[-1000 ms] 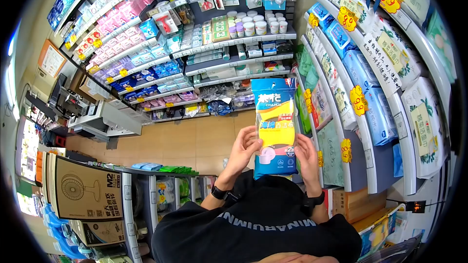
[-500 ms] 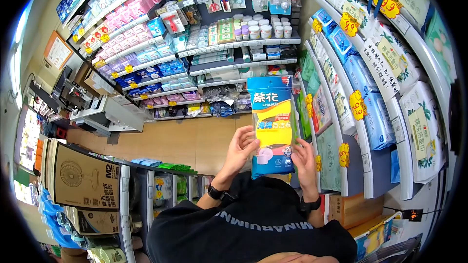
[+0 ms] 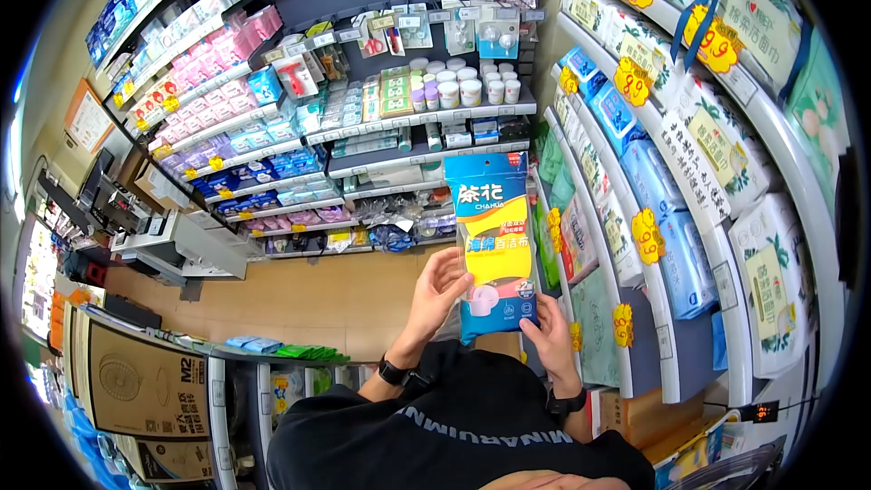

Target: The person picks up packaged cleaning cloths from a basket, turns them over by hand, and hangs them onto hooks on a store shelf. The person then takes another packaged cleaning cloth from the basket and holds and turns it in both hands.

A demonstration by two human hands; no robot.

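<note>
A flat blue and yellow sponge cloth package [image 3: 497, 249] is held upright in front of my chest, its printed face toward the camera. My left hand [image 3: 439, 295] grips its left edge, thumb on the front and the other fingers partly behind it. At the lower right corner, my right hand [image 3: 550, 338] pinches the package's edge near the blue bottom band. Both wrists wear black bands. The back of the package is hidden.
Shelves of packaged goods [image 3: 417, 132] and white tubs [image 3: 470, 93] stand ahead. Tissue packs [image 3: 767, 286] fill the right-hand shelves. A fan box [image 3: 136, 381] is at lower left, beside a low shelf. Tan floor [image 3: 299, 304] shows between the shelves.
The view has tilted upward, so more of the far shelf's top shows. The package sits lower against the shelves and slightly left. My right hand has moved down to its lower right corner.
</note>
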